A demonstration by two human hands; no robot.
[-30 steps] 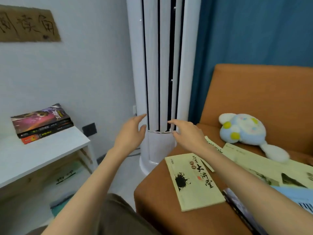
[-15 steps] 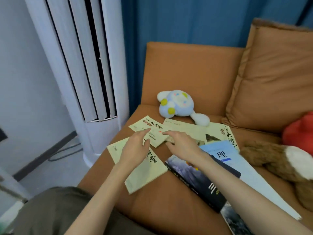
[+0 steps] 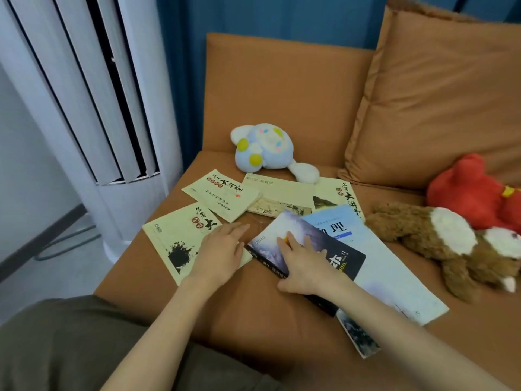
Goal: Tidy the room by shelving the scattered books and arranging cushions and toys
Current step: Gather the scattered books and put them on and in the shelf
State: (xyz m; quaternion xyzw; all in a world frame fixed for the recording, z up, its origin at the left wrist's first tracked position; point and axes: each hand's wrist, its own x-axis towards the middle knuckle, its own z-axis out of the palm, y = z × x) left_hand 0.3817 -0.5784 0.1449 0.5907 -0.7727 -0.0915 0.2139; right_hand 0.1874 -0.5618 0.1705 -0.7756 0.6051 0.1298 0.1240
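Listener: Where are the edges and the free room, seen from the head camera?

Describer: An orange sofa seat fills most of the view. Its front edge sits just ahead of the person's lap, and its left edge is beside a white tower air conditioner. A strip of bare seat lies between the lap and the books. A back cushion leans at the rear right.

Listener: And the books, toys and hands?

Describer: Pale yellow paperbacks lie scattered mid-seat. The left hand rests flat, fingers straight, on the nearest yellow paperback. A dark-covered book lies slantwise on a light blue textbook. The right hand is spread on its cover, thumb at the near edge, gripping nothing. A blue-and-white plush toy lies behind the books. A brown plush toy and a red plush toy lie to the right.
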